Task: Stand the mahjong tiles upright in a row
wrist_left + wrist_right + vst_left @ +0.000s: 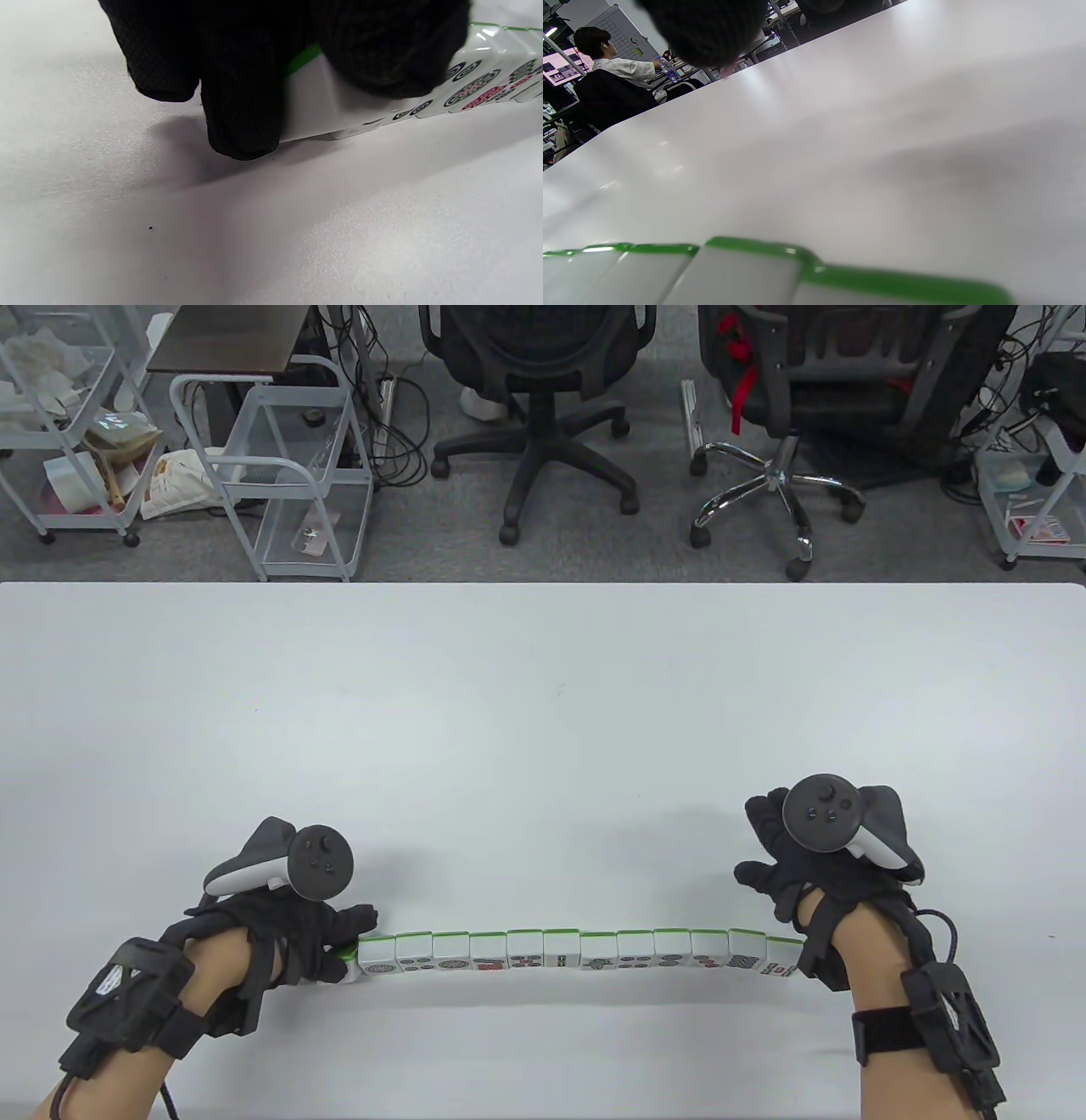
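Observation:
A row of white mahjong tiles (581, 950) with green backs stands upright near the table's front edge, faces toward me. My left hand (352, 943) is at the row's left end and pinches the end tile (350, 960), which leans. In the left wrist view its fingers (242, 106) and thumb (382, 51) hold that tile (316, 103), with the row (475, 84) running off right. My right hand (776, 857) is at the row's right end with fingers spread and holds nothing. The right wrist view shows the tile tops (746, 271) just below.
The white table (543, 687) stretches far beyond the row. Office chairs (543, 407) and wire carts (288, 475) stand on the floor behind the table's far edge.

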A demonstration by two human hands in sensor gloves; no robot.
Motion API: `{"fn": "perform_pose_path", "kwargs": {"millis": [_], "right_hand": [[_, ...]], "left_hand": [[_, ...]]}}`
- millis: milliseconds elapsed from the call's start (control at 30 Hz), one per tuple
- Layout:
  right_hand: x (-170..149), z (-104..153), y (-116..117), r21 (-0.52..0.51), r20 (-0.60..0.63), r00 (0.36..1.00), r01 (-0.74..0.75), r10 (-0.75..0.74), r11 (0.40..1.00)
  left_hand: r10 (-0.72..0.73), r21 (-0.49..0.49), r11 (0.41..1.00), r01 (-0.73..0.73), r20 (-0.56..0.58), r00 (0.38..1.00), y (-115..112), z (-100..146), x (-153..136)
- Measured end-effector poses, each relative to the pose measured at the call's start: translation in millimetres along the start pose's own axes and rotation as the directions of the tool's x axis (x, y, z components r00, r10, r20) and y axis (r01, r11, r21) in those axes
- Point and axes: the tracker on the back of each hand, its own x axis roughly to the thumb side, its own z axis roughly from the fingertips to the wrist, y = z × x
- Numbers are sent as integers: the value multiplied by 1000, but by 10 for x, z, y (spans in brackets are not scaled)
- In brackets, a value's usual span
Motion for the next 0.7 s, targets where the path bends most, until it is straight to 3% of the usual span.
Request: {"fn": "perform_pose_path", "kwargs": {"millis": [367, 467, 533, 633, 700], "right_hand": [[42, -9, -7, 2, 14, 1000, -3, 3, 1000], [132, 15, -45, -34, 42, 999, 7, -6, 999], [211, 18, -91, -78, 72, 997, 22, -17, 997], [355, -8, -181, -148, 107, 993, 57, -41, 987], [459, -23, -243, -166, 128, 990, 82, -61, 983]], "left_hand": [[123, 81, 989, -124, 22, 992, 9, -7, -192], [155, 185, 971, -150, -11, 988, 113, 102, -245], [170, 306, 941, -143, -62, 984, 235, 199, -232], [113, 443, 896, -37, -145, 983, 487, 340, -98], [141, 506, 862, -41, -160, 977, 638, 378, 4]]}}
